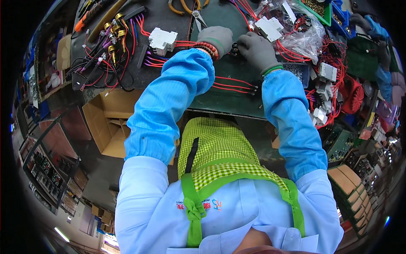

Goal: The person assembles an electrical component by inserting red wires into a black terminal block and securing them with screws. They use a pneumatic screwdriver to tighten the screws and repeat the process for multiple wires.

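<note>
My left hand (216,39), in a grey glove with a red bead bracelet at the wrist, lies over the dark worktop (228,103). Its fingers curl under, out of sight. Red wires (184,43) run from a white block-shaped electrical module (163,41) toward that wrist and pass beneath it. Close by on the right is my right hand (256,51), also gloved in grey, its fingers bent in toward small black wire ends (234,48) between the two hands. What either hand grips is hidden. Pliers (198,19) with orange handles lie just beyond my left hand.
Nearer me lie more red wires (232,84) with black ends. At left is a bundle of brass-coloured parts with cables (112,46). To the right are another white module (269,28), clear plastic bags (302,40), parts bins (317,12) and tangled wires. Another person's gloved hand (359,21) shows far right.
</note>
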Motion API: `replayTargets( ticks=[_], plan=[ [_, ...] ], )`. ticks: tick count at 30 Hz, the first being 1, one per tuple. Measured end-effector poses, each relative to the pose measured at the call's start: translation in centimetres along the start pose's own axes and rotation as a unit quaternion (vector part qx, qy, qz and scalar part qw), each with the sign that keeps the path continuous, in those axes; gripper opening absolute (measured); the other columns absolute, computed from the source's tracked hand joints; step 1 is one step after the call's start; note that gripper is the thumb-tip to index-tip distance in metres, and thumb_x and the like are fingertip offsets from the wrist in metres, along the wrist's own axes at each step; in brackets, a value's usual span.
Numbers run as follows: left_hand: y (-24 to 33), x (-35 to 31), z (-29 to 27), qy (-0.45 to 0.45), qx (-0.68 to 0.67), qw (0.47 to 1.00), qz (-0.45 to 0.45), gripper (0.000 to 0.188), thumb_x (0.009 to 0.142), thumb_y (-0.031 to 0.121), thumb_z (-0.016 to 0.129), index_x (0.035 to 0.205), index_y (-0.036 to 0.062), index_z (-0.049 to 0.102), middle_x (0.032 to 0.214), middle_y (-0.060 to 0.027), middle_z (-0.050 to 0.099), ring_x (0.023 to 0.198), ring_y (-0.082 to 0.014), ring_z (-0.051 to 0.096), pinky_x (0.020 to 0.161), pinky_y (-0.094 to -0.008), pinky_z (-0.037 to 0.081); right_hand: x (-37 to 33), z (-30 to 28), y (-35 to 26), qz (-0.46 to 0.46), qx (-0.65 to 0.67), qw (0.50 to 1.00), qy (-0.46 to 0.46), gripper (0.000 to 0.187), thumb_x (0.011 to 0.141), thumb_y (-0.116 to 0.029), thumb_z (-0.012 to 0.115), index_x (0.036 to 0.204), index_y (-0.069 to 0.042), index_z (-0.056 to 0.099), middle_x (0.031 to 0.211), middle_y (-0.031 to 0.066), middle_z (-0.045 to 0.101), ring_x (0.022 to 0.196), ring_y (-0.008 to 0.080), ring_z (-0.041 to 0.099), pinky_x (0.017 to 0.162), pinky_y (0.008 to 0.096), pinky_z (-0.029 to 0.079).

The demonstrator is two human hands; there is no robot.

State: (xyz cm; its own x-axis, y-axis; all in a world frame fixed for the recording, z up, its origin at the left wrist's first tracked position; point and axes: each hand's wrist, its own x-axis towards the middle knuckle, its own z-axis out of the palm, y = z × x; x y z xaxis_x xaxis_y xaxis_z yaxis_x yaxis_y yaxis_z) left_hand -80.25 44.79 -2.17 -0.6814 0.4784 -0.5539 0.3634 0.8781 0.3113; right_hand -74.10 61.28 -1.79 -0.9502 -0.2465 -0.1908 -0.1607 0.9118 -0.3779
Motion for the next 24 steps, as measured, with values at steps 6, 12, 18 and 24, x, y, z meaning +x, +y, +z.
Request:
replayTargets(
  ticks=[6, 12, 18, 24],
  plan=[
    [-0.3, 0.5, 1.0, 0.012, -0.006, 1.0, -0.004, 0.025, 0.087, 0.025, 0.058, 0.101, 0.0109, 0.074, 0.103, -0.0153, 0.071, 0.098, -0.0346, 0.068, 0.086, -0.0446, 0.053, 0.8, -0.5, -0.2, 0.011, -0.011, 0.999, -0.034, 0.017, 0.087, -0.026, 0.063, 0.098, -0.014, 0.067, 0.094, 0.0107, 0.065, 0.092, 0.0319, 0.065, 0.079, 0.0445, 0.052],
    [-0.3, 0.3, 0.9, 0.004, -0.007, 1.0, -0.008, 0.026, 0.088, 0.028, 0.059, 0.102, 0.0119, 0.073, 0.103, -0.0143, 0.071, 0.098, -0.0338, 0.067, 0.086, -0.045, 0.054, 1.6, -0.3, 0.4, 0.061, 0.065, 0.994, -0.055, 0.02, 0.086, -0.026, 0.065, 0.099, -0.011, 0.065, 0.098, 0.0136, 0.067, 0.093, 0.0344, 0.065, 0.08, 0.0454, 0.051],
    [-0.5, 0.2, 1.3, 0.013, -0.019, 1.0, -0.003, 0.025, 0.088, 0.03, 0.059, 0.101, 0.0131, 0.073, 0.101, -0.0135, 0.071, 0.097, -0.0341, 0.067, 0.085, -0.0459, 0.054, 1.4, 0.2, 1.3, 0.059, 0.129, 0.988, -0.054, 0.022, 0.086, -0.022, 0.065, 0.103, -0.008, 0.065, 0.098, 0.0154, 0.068, 0.094, 0.0347, 0.064, 0.082, 0.0444, 0.05],
    [-0.8, -0.7, 0.7, 0.052, -0.076, 0.996, 0.01, 0.025, 0.088, 0.031, 0.061, 0.1, 0.0112, 0.072, 0.102, -0.0136, 0.071, 0.097, -0.0321, 0.067, 0.086, -0.0441, 0.053, -0.3, 0.2, 0.9, 0.038, 0.176, 0.983, 0.029, 0.021, 0.087, -0.019, 0.063, 0.104, -0.008, 0.065, 0.098, 0.0147, 0.066, 0.093, 0.0345, 0.064, 0.08, 0.0434, 0.051]
  ],
)
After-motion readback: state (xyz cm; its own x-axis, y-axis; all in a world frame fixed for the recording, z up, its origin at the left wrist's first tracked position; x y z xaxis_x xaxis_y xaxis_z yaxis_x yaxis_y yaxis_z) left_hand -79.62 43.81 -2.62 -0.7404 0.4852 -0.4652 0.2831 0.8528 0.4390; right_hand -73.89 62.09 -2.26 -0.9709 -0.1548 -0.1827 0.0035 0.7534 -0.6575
